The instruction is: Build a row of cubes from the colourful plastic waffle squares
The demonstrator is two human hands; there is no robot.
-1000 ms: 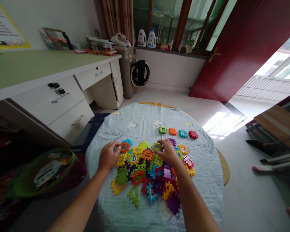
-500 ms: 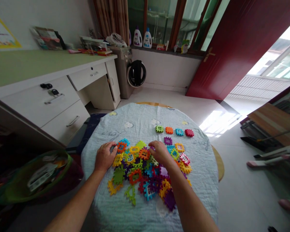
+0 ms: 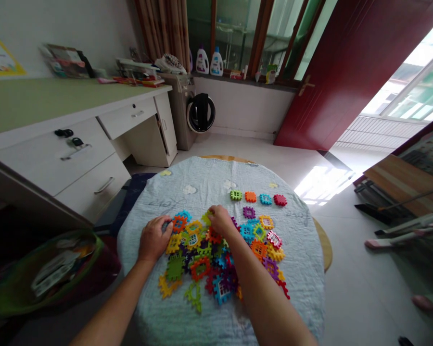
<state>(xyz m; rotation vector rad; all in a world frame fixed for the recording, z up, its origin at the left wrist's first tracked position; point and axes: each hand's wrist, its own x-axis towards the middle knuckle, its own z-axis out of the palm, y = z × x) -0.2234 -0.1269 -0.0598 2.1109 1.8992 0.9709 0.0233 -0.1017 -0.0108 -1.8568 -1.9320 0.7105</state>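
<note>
A heap of colourful plastic interlocking blocks (image 3: 200, 268) with notched edges lies on a round table (image 3: 187, 182) covered by a pale blue cloth. My left hand (image 3: 154, 239) rests at the heap's left edge, thumb and forefinger apart, beside an orange block (image 3: 179, 224); no block shows in it. My right hand (image 3: 221, 220) reaches to the heap's far side, its fingers closed at a yellow-green block (image 3: 206, 218). That block is partly covered by the fingers. My right forearm hides part of the heap.
Beyond the heap stand a green block (image 3: 235, 195), an orange one (image 3: 250, 197), a blue one (image 3: 265, 199) and a red one (image 3: 280, 200) in a row, with a purple block (image 3: 248, 212) nearer. A bag (image 3: 94, 259) stands left of the table.
My right hand has moved left across the heap to the yellow-green block. Blocks on the right are now uncovered. My left hand stays by the heap's left edge.
</note>
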